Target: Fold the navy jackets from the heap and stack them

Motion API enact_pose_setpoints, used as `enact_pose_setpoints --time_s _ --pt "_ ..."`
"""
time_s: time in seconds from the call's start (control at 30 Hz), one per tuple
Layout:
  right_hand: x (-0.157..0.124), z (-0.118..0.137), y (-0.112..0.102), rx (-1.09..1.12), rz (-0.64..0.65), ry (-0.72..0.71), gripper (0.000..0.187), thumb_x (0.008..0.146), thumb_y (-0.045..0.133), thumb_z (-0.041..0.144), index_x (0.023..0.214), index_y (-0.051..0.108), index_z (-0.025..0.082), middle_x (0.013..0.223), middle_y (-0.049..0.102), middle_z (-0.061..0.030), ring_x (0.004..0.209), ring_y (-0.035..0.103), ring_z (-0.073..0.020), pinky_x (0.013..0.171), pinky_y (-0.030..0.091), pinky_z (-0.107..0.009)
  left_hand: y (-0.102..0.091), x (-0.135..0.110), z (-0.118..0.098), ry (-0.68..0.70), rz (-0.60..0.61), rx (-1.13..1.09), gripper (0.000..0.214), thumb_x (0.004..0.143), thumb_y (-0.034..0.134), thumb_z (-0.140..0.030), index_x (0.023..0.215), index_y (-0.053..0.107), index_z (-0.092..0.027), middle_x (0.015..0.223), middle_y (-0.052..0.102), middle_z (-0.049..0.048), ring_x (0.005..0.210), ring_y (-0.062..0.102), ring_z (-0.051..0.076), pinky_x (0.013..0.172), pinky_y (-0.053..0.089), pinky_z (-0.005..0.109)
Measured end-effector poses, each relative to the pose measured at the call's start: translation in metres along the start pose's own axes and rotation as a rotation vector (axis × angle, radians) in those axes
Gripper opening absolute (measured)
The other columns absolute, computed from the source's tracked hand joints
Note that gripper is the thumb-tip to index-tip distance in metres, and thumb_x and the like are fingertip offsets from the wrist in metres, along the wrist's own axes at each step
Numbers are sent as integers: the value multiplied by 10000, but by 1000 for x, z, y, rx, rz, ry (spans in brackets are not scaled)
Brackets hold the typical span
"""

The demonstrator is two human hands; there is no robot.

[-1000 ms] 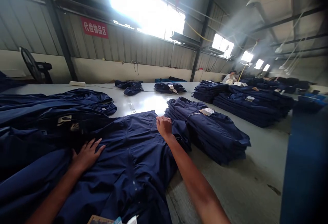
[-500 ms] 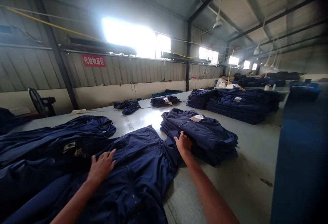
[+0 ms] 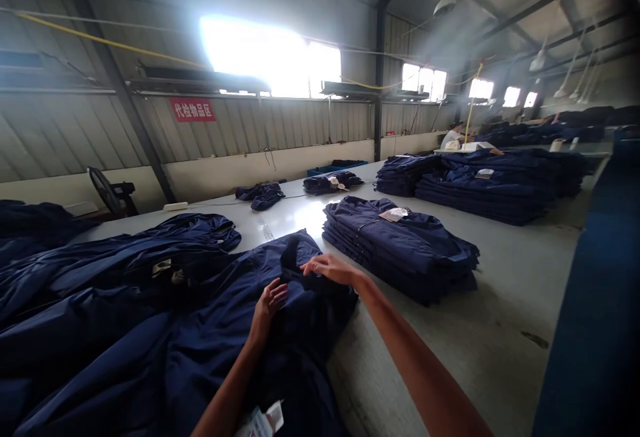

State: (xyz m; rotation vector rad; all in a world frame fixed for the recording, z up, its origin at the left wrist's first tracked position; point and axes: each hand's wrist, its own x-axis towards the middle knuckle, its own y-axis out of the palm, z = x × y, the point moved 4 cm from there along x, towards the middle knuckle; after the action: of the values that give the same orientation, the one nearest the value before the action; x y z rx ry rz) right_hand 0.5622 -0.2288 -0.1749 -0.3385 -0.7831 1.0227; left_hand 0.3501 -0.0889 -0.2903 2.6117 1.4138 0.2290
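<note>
A navy work garment [image 3: 220, 330] lies spread on the grey table [image 3: 480, 330], its upper end bunched into a dark fold. My left hand [image 3: 270, 304] is raised over the middle of it, fingers apart and palm turned up. My right hand [image 3: 327, 268] lies across the bunched fold, its fingers hidden partly against the dark cloth. Just right of my right hand is a folded stack of navy garments [image 3: 400, 247] with a white label on top. A white tag [image 3: 260, 422] shows on the cloth near the bottom of the view.
More heaped navy garments [image 3: 100, 270] lie left of my hands. Large folded stacks [image 3: 480, 187] and small bundles [image 3: 263, 196] stand farther along the table. A person in white [image 3: 453, 136] sits at the far end. A dark blue band [image 3: 595, 304] runs along the right.
My hands have come closer together over the garment's upper end, and my right hand has moved left, away from the folded stack. The cloth there is now bunched up. The view has shifted slightly.
</note>
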Motion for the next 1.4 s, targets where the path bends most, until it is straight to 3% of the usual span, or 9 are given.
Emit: enact_pose_setpoints --time_s 0.13,0.23,0.47,0.63,0.83,1.0,1.1,1.3,1.4 --pt "5 -9 -11 91 -70 13 475 1052 364 408 1086 791 201 1091 797 -79 993 738 -220 925 582 -341 -7 3 2 -93 -16 -174 608 859 606 -757 1137 683 -221 1144 763 127 1044 749 273 928 609 403" --pt "6 -29 -8 27 -103 88 416 1032 407 374 1118 775 199 1096 794 -81 980 736 -213 924 573 -323 -7 -1 2 -45 -56 -171 599 784 766 -675 1143 665 -206 1088 767 101 1019 752 264 881 613 363" --pt "-11 -82 23 -121 -193 214 539 1014 503 364 1524 535 191 1611 498 -133 1505 435 -272 1252 319 -462 -4 -8 -6 37 -171 -132 557 650 809 -261 1178 635 -224 1018 757 41 920 747 227 863 606 339" --pt "-25 -120 25 -148 -221 291 545 1047 414 346 1567 475 197 1602 514 -132 1487 471 -220 1227 366 -423 -18 0 -75 205 -201 -49 523 613 725 -195 1129 668 -257 1027 755 6 975 720 208 886 592 313" --pt "-33 -131 29 -169 -142 282 435 1027 535 407 1398 660 217 1446 671 -87 1362 604 -196 1165 431 -340 -72 -10 -174 476 -204 -163 568 631 768 -198 1173 630 -296 1151 722 -6 1042 690 195 876 596 303" --pt "-39 -123 33 -209 -67 243 377 937 712 410 1279 744 257 1345 736 -58 1288 657 -223 1151 437 -332 -113 -25 -183 463 -545 148 645 695 776 -249 1293 537 -273 1188 646 37 989 659 182 878 585 341" --pt "-39 -120 32 -227 -47 236 364 924 728 391 1263 754 260 1334 742 -57 1276 662 -227 1140 448 -336 -109 -33 -185 624 -742 518 412 796 712 -301 1183 608 -204 1138 645 64 1003 646 203 923 564 358" --pt "-38 -119 32 -241 -29 235 331 936 707 373 1243 765 265 1322 747 -57 1269 668 -223 1130 458 -339 -59 -13 -151 545 -157 1021 394 910 570 -385 1236 688 -196 1202 682 106 1080 668 259 944 560 378" --pt "-38 -121 33 -249 -31 229 307 954 681 358 1234 769 266 1317 750 -56 1264 670 -213 1123 461 -325 -61 -6 -115 333 -32 1350 471 924 574 -354 1370 651 -222 1381 643 139 1262 612 310 1127 447 460"
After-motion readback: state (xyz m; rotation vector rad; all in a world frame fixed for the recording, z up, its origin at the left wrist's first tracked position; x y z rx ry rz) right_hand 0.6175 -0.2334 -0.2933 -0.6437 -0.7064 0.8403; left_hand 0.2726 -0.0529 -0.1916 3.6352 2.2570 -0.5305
